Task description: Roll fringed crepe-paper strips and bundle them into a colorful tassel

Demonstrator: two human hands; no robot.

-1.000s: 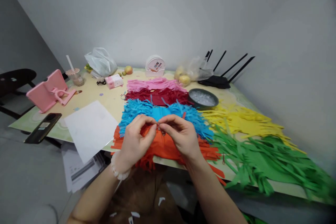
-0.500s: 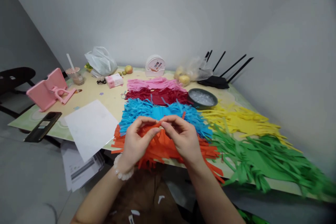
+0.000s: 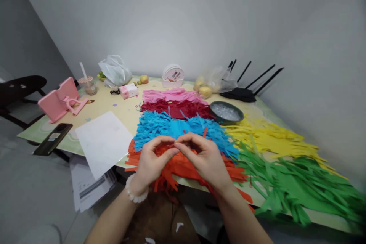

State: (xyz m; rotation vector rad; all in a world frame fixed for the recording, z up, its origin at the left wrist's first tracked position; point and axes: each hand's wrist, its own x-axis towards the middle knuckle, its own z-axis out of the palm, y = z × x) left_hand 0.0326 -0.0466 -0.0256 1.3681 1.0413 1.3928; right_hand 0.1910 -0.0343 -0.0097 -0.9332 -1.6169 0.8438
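Over the front edge of the table, my left hand and my right hand meet at the fingertips, both closed in a pinch. A strip of the orange-red fringed paper seems to be between them, though the fingers mostly cover it. The rest of that sheet spreads beneath my hands, some fringe hanging past the edge. Just behind it lies blue fringed paper, then dark red and pink. A white bead bracelet is on my left wrist.
Green fringed paper and yellow lie at right, beside a dark bowl of clear pieces. At left are white paper, a phone and a pink stand. A black router-like device stands behind.
The view has shifted slightly, so things sit a little lower and further right. The orange-red strip that showed between my fingertips is now mostly hidden; my hands stay together.
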